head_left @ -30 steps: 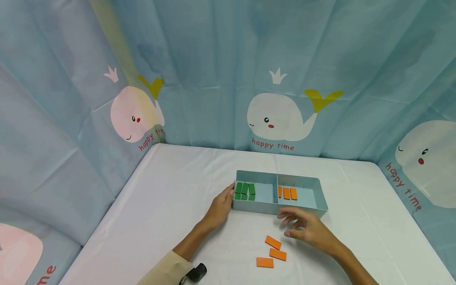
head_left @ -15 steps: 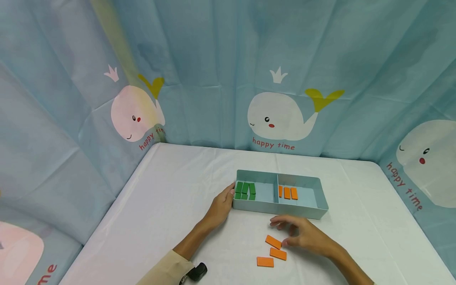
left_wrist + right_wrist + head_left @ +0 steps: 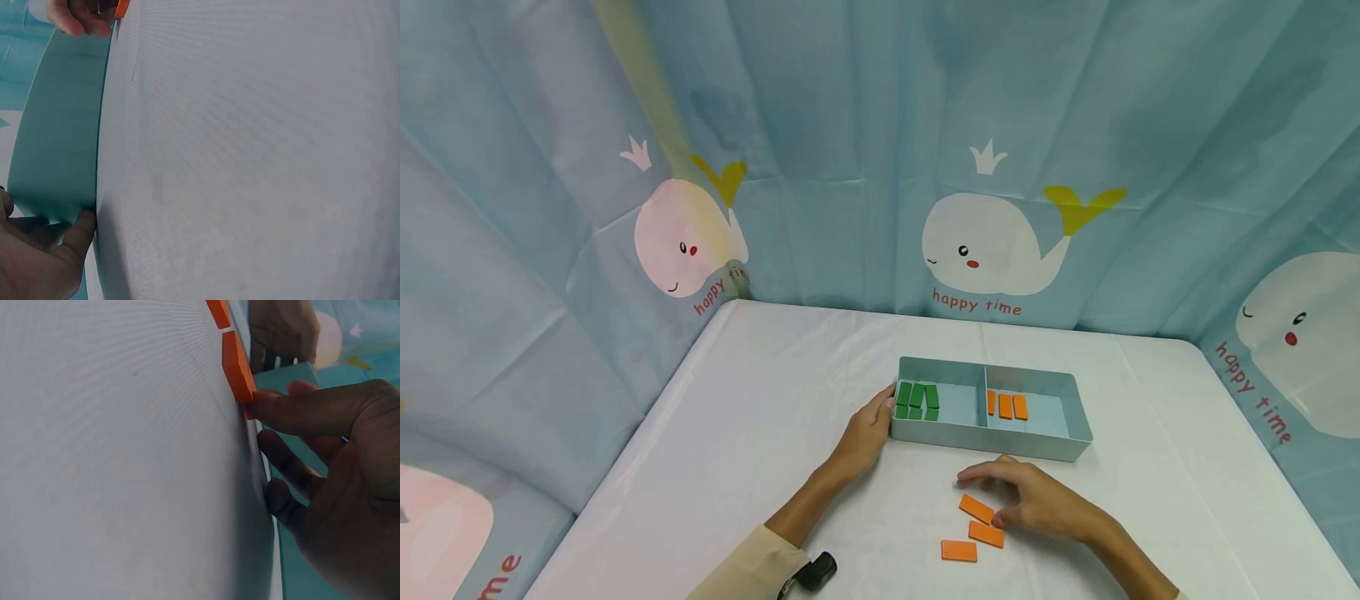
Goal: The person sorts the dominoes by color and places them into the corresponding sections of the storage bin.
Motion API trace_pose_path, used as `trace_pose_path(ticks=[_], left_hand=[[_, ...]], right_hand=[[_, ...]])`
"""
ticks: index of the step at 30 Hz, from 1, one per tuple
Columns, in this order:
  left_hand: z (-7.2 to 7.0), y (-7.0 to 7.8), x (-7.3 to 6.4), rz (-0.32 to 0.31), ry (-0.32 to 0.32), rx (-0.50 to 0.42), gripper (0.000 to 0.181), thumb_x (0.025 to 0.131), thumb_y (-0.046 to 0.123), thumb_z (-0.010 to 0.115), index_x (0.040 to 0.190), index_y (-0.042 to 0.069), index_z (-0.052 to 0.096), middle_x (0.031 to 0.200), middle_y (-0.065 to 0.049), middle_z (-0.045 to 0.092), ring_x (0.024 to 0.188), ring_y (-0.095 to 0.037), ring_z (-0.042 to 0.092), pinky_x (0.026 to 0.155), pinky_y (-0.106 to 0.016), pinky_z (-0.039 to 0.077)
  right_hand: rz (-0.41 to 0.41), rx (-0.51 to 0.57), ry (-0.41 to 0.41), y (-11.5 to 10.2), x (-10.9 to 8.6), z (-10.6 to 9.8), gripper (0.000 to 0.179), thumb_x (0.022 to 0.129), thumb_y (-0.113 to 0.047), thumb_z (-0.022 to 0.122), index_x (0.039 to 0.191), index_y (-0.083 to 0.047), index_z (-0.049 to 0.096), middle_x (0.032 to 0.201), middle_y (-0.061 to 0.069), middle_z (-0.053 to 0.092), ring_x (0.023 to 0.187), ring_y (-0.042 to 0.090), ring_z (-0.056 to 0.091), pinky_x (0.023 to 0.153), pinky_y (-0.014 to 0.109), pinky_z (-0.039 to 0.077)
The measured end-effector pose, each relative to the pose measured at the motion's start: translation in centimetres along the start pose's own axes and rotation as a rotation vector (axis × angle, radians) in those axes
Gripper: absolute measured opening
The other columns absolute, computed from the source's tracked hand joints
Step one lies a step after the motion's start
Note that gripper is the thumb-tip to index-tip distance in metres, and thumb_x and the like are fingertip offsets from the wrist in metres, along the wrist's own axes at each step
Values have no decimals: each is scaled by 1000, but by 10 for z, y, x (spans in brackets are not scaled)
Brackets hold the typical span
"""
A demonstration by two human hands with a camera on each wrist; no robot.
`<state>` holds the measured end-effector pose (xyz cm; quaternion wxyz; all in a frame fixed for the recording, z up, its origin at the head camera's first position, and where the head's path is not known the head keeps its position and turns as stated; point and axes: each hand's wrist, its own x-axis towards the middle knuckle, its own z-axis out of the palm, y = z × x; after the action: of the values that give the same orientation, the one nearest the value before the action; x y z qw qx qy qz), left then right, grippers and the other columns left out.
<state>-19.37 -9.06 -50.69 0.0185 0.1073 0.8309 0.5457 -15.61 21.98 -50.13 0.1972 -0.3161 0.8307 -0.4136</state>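
A pale blue-green two-compartment box (image 3: 1037, 447) stands on the table. My left hand (image 3: 861, 440) grips its left end, the thumb by the rim and fingers against the end wall (image 3: 56, 131). Three orange rectangular tiles lie in front: an upper tile (image 3: 977, 508), a middle tile (image 3: 986, 534) and a lower tile (image 3: 958, 551). Over the upper two hovers my right hand (image 3: 1037, 500), index finger stretched out and thumb apart from it. In the right wrist view, the thumb tip meets the edge of an orange tile (image 3: 237, 365); whether it presses, I cannot tell.
Several green tiles (image 3: 917, 398) fill the left part of the left compartment. Orange tiles (image 3: 1005, 407) stand by the divider (image 3: 986, 396) in the right compartment. White cloth covers the table (image 3: 760, 392), and a printed curtain (image 3: 835, 242) hangs behind it.
My right hand has moved from the box's front wall down and left to the loose orange tiles. The left hand, the box and the tiles stay in place.
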Motion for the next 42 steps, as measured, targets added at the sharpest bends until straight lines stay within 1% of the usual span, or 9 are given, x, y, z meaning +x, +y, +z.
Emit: trace_pose_path(ticks=[6, 14, 18, 23, 27, 31, 33, 38, 42], left_hand=[[0, 1, 1, -4, -1, 8, 54, 119, 29, 34, 164, 0, 36, 167, -18, 40, 157, -38, 34, 129, -55, 29], [0, 1, 2, -7, -1, 6, 54, 119, 28, 34, 164, 0, 35, 168, -18, 40, 157, -38, 33, 129, -56, 28], [0, 2, 2, -8, -2, 10, 53, 119, 28, 33, 164, 0, 35, 168, -18, 40, 157, -39, 33, 128, -57, 29], [-1, 3, 2, -20, -7, 4, 53, 119, 28, 33, 165, 2, 34, 168, -16, 39, 158, -36, 33, 129, -55, 28], [-1, 3, 2, -25, -8, -5, 53, 119, 28, 33, 165, 2, 33, 169, -15, 38, 158, -35, 32, 130, -54, 28], [-1, 3, 2, -26, -10, -5, 54, 119, 30, 33, 166, 3, 33, 169, -14, 38, 158, -34, 32, 130, -53, 28], [-1, 3, 1, -24, -9, -2, 54, 119, 30, 34, 165, 2, 34, 169, -15, 38, 158, -35, 33, 129, -54, 28], [-1, 2, 1, -19, -9, 8, 54, 119, 30, 33, 165, 2, 35, 168, -16, 39, 157, -37, 33, 129, -55, 29], [0, 2, 1, -22, -8, 7, 54, 119, 30, 33, 165, 1, 34, 168, -16, 39, 158, -36, 33, 129, -55, 28]], right_hand=[[30, -32, 1, 0, 0, 2, 67, 84, 2, 79, 139, -35, 69, 130, -16, 67, 117, 13, 57, 103, 23, 50], [5, -48, 24, 3, 0, 4, 70, 81, 0, 82, 141, -34, 68, 132, -16, 67, 116, 12, 57, 102, 23, 50], [-10, -51, 14, 2, 0, 4, 67, 83, 0, 82, 140, -34, 70, 130, -16, 69, 115, 13, 57, 101, 24, 51], [-21, -50, 3, 2, 1, 3, 62, 85, -5, 84, 140, -31, 70, 130, -15, 71, 116, 13, 58, 102, 25, 52], [-30, -66, 27, 2, 0, 2, 63, 84, -10, 87, 141, -30, 69, 133, -14, 70, 118, 12, 58, 104, 25, 51], [-20, -67, 56, 2, -3, 1, 65, 84, -17, 89, 144, -28, 66, 132, -14, 69, 120, 11, 59, 105, 24, 49], [-8, -53, 68, 1, -4, 1, 65, 85, -18, 89, 144, -27, 66, 128, -14, 70, 116, 12, 60, 101, 24, 50], [24, -6, 111, 2, -5, 0, 63, 85, -14, 88, 144, -21, 65, 123, -10, 71, 107, 15, 63, 90, 24, 56], [22, 41, 142, 2, -7, -2, 65, 86, -10, 87, 146, -15, 63, 123, -6, 69, 105, 17, 65, 89, 26, 60]])
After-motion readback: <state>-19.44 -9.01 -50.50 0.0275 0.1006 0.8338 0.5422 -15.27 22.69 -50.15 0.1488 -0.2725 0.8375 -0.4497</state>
